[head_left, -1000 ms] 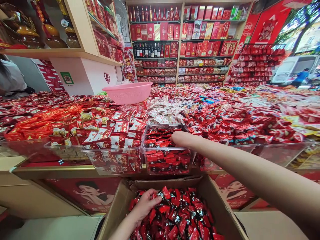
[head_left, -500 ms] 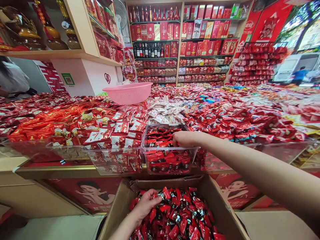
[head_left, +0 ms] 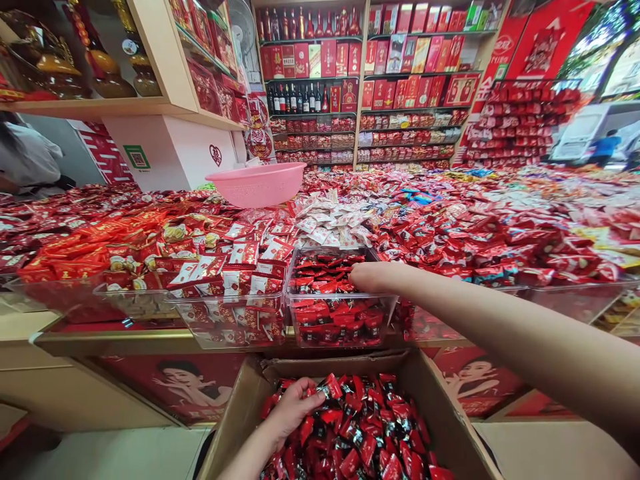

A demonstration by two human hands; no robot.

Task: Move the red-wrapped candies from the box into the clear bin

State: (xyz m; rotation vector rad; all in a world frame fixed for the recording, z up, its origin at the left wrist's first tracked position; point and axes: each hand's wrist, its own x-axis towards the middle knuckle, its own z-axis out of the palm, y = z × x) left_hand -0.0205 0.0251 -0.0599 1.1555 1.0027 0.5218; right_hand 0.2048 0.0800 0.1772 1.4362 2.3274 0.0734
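Observation:
A cardboard box (head_left: 445, 427) at the bottom is full of red-and-black wrapped candies (head_left: 365, 433). My left hand (head_left: 293, 410) rests in the box with its fingers curled over candies at the left side. Above it a clear plastic bin (head_left: 300, 320) on the counter holds the same red-and-black candies (head_left: 325, 273). My right hand (head_left: 373, 275) reaches into that bin, palm down on the candies; whether it holds any is hidden.
Bins of red-and-white packets (head_left: 235, 267) and red-gold packets (head_left: 75, 253) stand left of the bin. A pink basin (head_left: 257, 183) sits on the heaped sweets. Shelves of red boxes and bottles (head_left: 350, 80) line the back. Part of another person (head_left: 27, 160) shows at far left.
My right hand has slid slightly forward and lower onto the candies in the clear bin. My left hand has barely moved in the box.

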